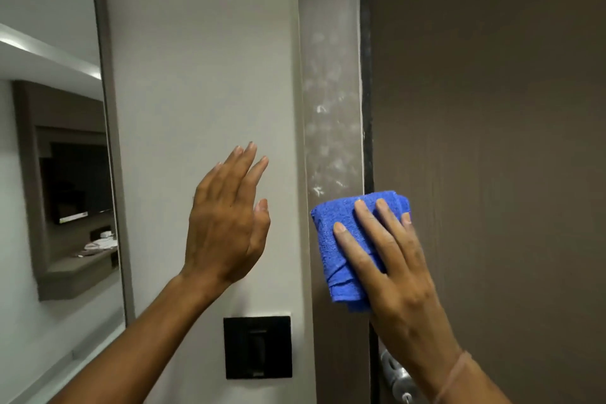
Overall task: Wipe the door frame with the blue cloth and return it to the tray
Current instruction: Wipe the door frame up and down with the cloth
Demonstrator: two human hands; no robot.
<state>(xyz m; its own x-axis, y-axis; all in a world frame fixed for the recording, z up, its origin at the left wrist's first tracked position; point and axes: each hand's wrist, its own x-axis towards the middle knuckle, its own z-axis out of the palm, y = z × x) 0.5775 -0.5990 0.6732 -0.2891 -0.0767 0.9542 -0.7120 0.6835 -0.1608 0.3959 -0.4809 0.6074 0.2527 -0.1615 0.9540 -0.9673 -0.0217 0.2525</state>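
A folded blue cloth [341,246] lies flat against the brown door frame [331,92], which runs vertically through the middle and carries pale smudges above the cloth. My right hand [393,272] presses the cloth onto the frame with fingers spread over it. My left hand [226,223] is raised in front of the white wall to the left of the frame, fingers apart, holding nothing. No tray is in view.
The dark brown door [492,141] fills the right side, with a metal handle [396,377] low beside my right wrist. A black wall switch plate [258,347] sits below my left hand. A tall arched mirror [49,157] hangs at the left.
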